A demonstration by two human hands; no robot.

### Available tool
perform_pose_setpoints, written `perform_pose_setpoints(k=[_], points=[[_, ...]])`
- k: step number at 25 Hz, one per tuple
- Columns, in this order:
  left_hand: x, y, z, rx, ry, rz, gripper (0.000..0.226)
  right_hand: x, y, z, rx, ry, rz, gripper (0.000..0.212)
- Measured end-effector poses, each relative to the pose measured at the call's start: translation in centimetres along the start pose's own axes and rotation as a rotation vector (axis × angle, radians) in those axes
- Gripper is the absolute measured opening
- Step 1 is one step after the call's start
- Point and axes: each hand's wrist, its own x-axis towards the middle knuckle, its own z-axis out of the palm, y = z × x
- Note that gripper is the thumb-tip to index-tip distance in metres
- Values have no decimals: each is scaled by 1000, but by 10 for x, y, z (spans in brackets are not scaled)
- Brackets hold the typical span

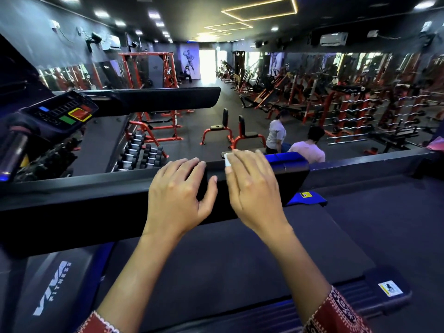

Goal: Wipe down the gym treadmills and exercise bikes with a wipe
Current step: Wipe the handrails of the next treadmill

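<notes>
Head view: wipe (227, 162) lies beneath the flat, pressing fingers of the right hand (254, 188)

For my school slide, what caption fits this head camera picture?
Right hand presses a white wipe on the treadmill's black front cover while the left hand rests alongside.
</notes>
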Motion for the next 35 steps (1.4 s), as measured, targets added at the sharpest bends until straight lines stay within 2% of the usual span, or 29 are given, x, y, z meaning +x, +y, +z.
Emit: perform_pose_setpoints(k=[1,4,5,8,12,15,19,22,25,28,32,35], points=[[-1,-3,-3,1,5,5,35,-1,-2,0,23,2,-38,33],[-6,-16,-11,24,14,15,33,-2,-7,1,-20,93,125,33],[-8,-21,-14,28,15,21,33,-4,-15,4,-39,81,118,34],[-13,-34,-23,38,16,32,33,-1,-39,9,-37,-36,-62,34],[-16,-55,-37,52,14,8,35,21,-62,16,-73,-84,118,33],[-21,-66,-44,55,16,2,35,13,-74,21,-2,-147,-33,35],[-29,-73,-50,61,31,-11,35,-6,-79,18,-45,-29,104,39],[-30,-72,-50,55,31,-19,34,-15,-84,22,-39,-39,15,39],[-33,-72,-52,59,35,-26,34,-14,-91,24,35,1,146,40],[-35,-80,-58,80,39,-18,34,-11,-104,26,50,-85,-13,38],[-38,-96,-69,95,38,-33,33,11,-117,29,-31,-104,131,37],[-42,-114,-79,108,32,-28,34,10,-137,37,9,-181,-21,37]])
